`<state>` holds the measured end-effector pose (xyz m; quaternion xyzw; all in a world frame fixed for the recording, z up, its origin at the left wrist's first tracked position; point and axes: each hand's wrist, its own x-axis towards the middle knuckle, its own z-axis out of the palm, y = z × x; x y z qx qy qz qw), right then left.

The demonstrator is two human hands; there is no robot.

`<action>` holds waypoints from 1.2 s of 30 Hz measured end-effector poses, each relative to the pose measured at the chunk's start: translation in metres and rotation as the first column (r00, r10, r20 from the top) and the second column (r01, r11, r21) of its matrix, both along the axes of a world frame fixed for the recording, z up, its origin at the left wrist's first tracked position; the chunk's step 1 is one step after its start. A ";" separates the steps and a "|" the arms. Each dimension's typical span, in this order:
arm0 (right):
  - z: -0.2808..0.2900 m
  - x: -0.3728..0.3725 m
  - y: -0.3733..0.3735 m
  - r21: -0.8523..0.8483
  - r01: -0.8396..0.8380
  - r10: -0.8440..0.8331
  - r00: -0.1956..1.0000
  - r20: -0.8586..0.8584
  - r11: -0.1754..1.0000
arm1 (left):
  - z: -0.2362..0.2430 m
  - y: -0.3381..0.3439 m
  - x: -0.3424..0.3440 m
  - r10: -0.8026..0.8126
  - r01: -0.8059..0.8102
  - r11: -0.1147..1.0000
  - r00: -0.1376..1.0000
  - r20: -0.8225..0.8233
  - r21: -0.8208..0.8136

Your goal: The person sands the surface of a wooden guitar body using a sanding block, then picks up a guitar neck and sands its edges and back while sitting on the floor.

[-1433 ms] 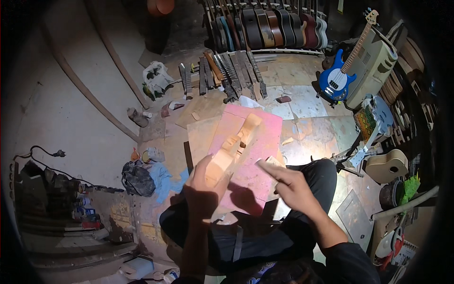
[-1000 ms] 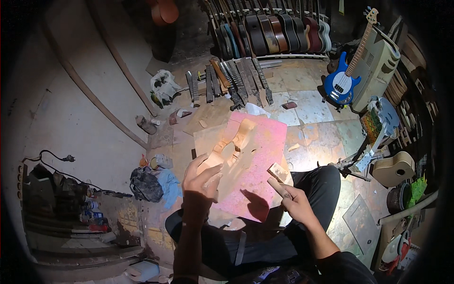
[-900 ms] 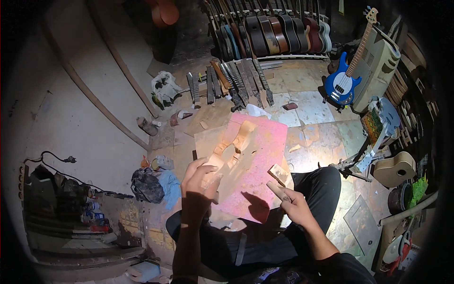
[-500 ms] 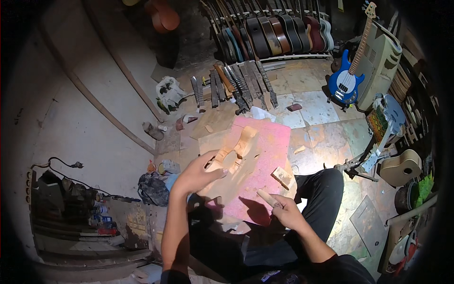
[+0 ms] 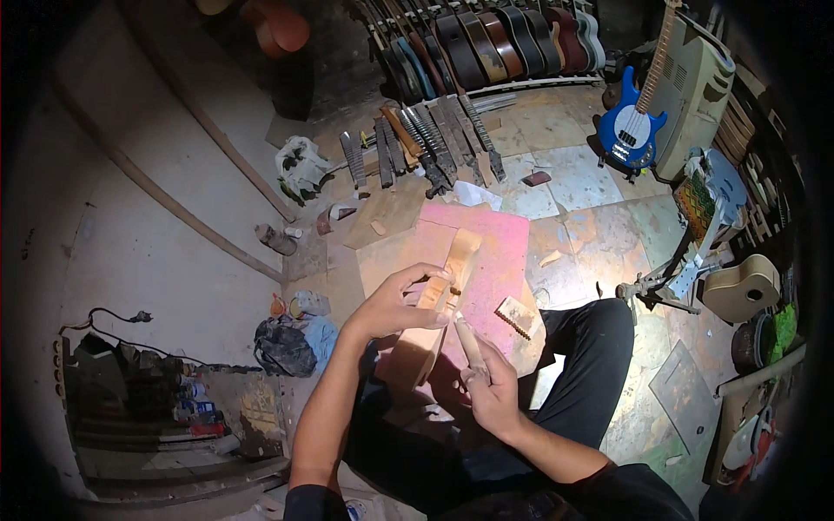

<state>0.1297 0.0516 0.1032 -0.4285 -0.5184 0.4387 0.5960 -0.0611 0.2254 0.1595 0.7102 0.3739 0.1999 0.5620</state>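
Observation:
My left hand (image 5: pixel 393 304) is closed around a carved, pale wooden piece (image 5: pixel 464 252) with curved edges, now tilted up on its side above a pink-topped board (image 5: pixel 501 234). The thumb presses its near edge and the fingers wrap over the top. In my right hand (image 5: pixel 493 395) is a pale, rounded stick-like tool (image 5: pixel 470 346), its tip close to the wooden piece beside my left thumb. Whether the tip touches the wood I cannot tell. On the board's right part lies a small wooden block (image 5: pixel 518 316) with a toothed dark edge.
Several guitar necks (image 5: pixel 434 139) lie on the floor ahead, before a rack of guitars (image 5: pixel 486 52). A blue bass guitar (image 5: pixel 630 130) stands at the far right. My bent knee (image 5: pixel 604 330) is right of the board, and a dark plastic bag (image 5: pixel 285 347) lies left.
My left hand has turned the wooden piece up onto its side. My right hand has moved left and up, bringing the stick-like tool to the piece. The toothed block stays on the board.

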 end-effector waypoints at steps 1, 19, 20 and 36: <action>0.020 0.003 0.008 0.124 -0.020 0.007 0.994 0.105 0.992 | 0.001 -0.004 -0.004 0.034 -0.033 0.999 0.999 0.011 -0.036; 0.047 0.012 -0.003 0.078 -0.039 0.013 0.952 0.307 0.996 | -0.042 -0.058 0.015 0.610 -0.744 0.667 0.576 0.544 0.041; 0.051 0.011 -0.001 0.097 -0.032 -0.005 0.932 0.363 0.995 | -0.041 -0.068 0.020 0.651 -0.803 0.575 0.564 0.509 0.155; 0.067 0.084 0.113 -0.122 -0.018 0.042 0.978 0.204 0.992 | -0.065 -0.058 0.051 0.674 -0.838 0.350 0.536 0.509 0.418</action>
